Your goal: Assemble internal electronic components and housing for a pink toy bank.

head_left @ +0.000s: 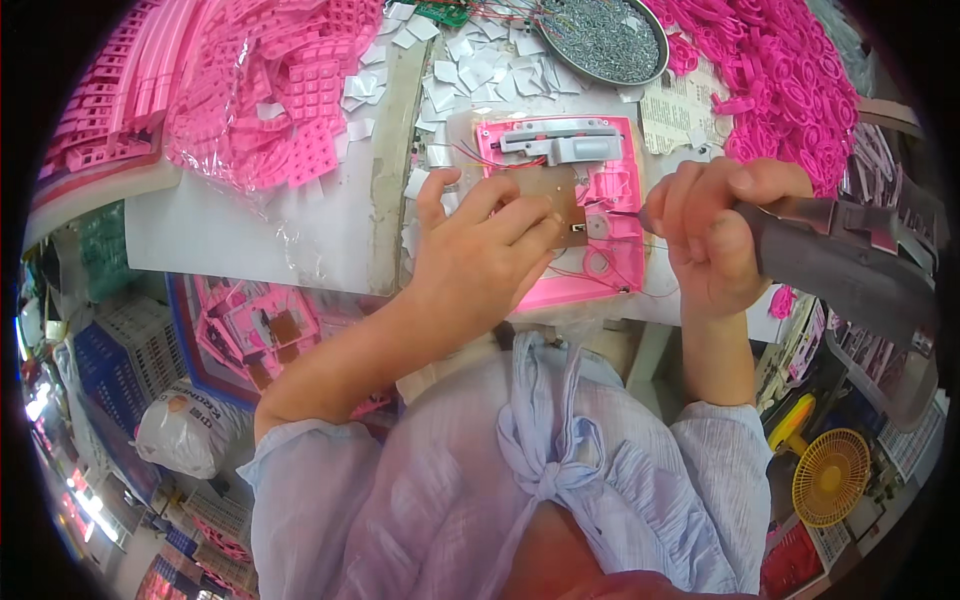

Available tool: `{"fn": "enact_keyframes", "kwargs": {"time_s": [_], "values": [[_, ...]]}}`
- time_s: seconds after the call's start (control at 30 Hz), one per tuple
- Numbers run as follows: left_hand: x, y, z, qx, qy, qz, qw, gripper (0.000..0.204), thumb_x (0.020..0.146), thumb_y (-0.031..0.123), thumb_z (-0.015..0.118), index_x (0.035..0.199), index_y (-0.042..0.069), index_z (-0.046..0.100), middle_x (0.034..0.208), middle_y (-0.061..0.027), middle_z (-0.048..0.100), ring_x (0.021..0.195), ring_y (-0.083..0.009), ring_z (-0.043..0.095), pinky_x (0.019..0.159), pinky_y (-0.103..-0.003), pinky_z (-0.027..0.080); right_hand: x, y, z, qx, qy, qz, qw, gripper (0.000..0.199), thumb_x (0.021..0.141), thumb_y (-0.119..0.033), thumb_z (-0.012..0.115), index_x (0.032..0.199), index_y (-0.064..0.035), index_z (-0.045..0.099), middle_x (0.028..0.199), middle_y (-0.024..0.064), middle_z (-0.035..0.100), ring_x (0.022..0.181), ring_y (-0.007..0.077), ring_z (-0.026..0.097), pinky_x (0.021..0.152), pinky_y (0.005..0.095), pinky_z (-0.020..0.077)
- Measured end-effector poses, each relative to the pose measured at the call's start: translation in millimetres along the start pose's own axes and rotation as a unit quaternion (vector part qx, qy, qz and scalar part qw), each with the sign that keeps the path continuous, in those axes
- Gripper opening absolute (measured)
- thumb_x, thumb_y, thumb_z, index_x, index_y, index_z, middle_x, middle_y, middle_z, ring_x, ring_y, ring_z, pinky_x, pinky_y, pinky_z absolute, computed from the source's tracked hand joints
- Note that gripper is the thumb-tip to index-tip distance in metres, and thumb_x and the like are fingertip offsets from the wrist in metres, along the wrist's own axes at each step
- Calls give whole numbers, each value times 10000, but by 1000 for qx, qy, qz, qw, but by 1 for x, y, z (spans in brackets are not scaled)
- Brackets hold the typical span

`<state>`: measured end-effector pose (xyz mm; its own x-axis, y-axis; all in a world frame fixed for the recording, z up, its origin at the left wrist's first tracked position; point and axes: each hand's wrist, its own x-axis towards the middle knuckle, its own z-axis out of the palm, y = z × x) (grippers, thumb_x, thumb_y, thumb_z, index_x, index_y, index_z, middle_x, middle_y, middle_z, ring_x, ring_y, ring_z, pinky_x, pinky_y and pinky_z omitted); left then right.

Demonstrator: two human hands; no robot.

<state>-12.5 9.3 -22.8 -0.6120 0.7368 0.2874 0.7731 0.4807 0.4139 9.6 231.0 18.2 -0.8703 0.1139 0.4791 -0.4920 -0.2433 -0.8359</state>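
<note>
A pink plastic housing (pixel 630 265) lies on the white table in front of me, its inside facing up. In it sit a brown circuit board (pixel 562 190), a grey plastic mechanism (pixel 575 147) along the far side, and thin red wires. My left hand (pixel 485 240) rests on the board from the left, fingers spread. Gripped in my right hand (pixel 715 230) is a dark grey power screwdriver (pixel 840 265). Its thin bit points left at the board's right edge; whether it touches a screw is too small to tell.
A round metal dish (pixel 605 40) of small screws stands at the far side, with many white square pieces (pixel 465 70) beside it. Pink parts are heaped at the far left (pixel 270 100) and far right (pixel 790 90). Lower right is a yellow fan (pixel 830 478); a blue-rimmed tray (pixel 185 335) is at lower left.
</note>
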Motion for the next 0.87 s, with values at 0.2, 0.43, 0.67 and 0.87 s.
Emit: {"fn": "enact_keyframes", "kwargs": {"time_s": [0.2,0.43,0.67,0.87], "values": [[3,0,-1,-21,6,0,1000,278,793,226,785,1057,158,730,1117,39,643,1094,-185,574,1055,-534,237,7,-7,-3,22,0,-27,999,323,924,-53,665,1173,-34,461,711,81,552,507,150,484,495,338,464],[45,-12,4,15,84,-14,996,378,793,241,779,1158,171,708,1163,46,646,1082,-175,583,1038,-508,249,50,-4,-3,-20,-5,-54,998,274,995,-110,562,1265,-120,514,662,3,423,554,140,417,541,344,412],[48,-12,5,62,59,-15,996,394,797,250,761,1180,171,704,1198,60,641,1088,-167,577,1043,-500,247,59,32,-3,-92,38,11,995,230,948,7,603,1144,-54,498,643,59,480,505,139,422,517,354,434],[47,-14,7,36,55,-15,998,420,788,252,763,1196,171,702,1219,41,636,1102,-163,578,1044,-503,254,56,48,-11,-200,-30,-42,978,227,972,-61,631,1147,-66,485,722,84,540,519,142,456,510,357,442]]}}
